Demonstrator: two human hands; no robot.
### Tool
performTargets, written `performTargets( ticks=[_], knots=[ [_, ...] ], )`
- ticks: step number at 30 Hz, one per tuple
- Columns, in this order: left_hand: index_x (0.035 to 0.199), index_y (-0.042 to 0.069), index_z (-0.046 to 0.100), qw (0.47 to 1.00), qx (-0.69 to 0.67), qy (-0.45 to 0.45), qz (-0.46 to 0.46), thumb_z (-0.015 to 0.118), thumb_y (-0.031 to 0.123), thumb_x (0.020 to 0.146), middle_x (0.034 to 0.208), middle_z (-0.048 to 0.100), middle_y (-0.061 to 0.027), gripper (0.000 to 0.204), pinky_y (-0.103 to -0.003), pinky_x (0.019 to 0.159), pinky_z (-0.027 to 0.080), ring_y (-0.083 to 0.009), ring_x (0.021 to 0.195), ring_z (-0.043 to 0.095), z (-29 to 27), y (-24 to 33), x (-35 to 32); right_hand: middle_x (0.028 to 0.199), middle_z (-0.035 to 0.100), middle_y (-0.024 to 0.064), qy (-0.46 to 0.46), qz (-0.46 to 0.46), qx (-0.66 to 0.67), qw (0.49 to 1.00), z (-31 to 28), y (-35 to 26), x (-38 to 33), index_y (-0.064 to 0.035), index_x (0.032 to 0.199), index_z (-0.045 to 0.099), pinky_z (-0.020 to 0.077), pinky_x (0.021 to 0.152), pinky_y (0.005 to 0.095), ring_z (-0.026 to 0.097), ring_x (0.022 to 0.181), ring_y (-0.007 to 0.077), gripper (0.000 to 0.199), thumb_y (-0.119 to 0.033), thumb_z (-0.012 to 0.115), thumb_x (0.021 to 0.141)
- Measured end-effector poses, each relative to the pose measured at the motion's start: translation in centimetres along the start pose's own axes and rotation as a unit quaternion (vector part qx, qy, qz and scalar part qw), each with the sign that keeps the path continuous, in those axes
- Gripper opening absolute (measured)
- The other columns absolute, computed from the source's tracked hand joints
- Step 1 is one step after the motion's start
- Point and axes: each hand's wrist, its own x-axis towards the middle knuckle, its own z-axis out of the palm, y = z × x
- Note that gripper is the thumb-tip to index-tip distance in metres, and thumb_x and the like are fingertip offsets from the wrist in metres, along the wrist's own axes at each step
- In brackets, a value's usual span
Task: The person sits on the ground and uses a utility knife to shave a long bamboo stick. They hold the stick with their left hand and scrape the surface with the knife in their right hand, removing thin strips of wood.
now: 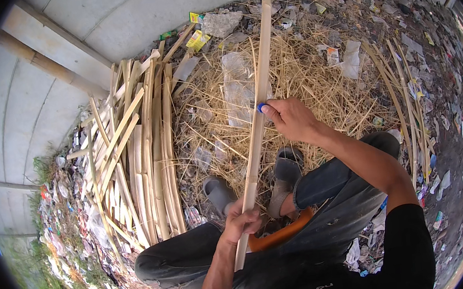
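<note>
A long split bamboo strip slants up and away from my lap, its far end near the grey wall. My left hand is closed round its near end, above my legs. Farther up the strip, my right hand is closed with the thumb against a small blue object, which touches the strip. Most of that object is hidden by the fingers, so its kind cannot be told. Pale shavings lie on the ground beneath and beyond the strip.
A pile of bamboo strips leans at the left, by the wall. More thin strips lie at the right. My shoes rest near the shavings, and an orange curved thing is below my legs. Litter covers the ground.
</note>
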Motion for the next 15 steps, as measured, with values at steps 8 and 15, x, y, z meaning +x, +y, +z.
performTargets(
  ticks=[8, 15],
  knots=[
    [0.150, 0.010, 0.050, 1.000, 0.002, 0.018, -0.010, 0.056, -0.006, 0.087, 0.064, 0.041, 0.0029, 0.065, -0.026, 0.041, 0.023, -0.0072, 0.043, 0.031, -1.0, -0.7, -0.2, 0.065, 0.064, 0.0219, -0.014, 0.007, 0.004, 1.000, 1.2, -0.4, -1.8, -0.0001, 0.103, 0.073, 0.0503, 0.059, 0.0513, 0.065, 0.061, 0.0430, 0.042, -0.035, 0.050, 0.108],
    [0.156, 0.009, 0.045, 0.999, 0.041, 0.028, -0.007, 0.054, -0.007, 0.087, 0.064, 0.039, 0.0037, 0.072, -0.025, 0.042, 0.023, -0.0069, 0.043, 0.032, -1.0, -0.6, 0.0, 0.053, 0.058, 0.0135, -0.099, 0.143, 0.020, 0.985, 0.6, 0.3, -0.3, -0.0019, 0.079, 0.075, 0.0479, 0.056, 0.0456, 0.061, 0.051, 0.0313, 0.067, -0.059, 0.051, 0.104]
  ],
)
